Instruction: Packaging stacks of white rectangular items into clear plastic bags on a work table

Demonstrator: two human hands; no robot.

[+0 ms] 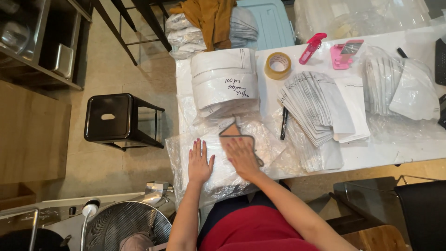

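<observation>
Both hands, left hand (200, 162) and right hand (241, 157), press flat (each grip open) on a plastic-wrapped pouch stack (223, 169).

Clear, crinkled glossy plastic wrap (186, 153) covers a matt white paper stack under both hands on the smooth white table (399, 144). Nearby: matt grey pouches (316, 104), glossy tan tape roll (278, 65), shiny pink plastic holder (344, 53), black painted metal stool (118, 118).
</observation>
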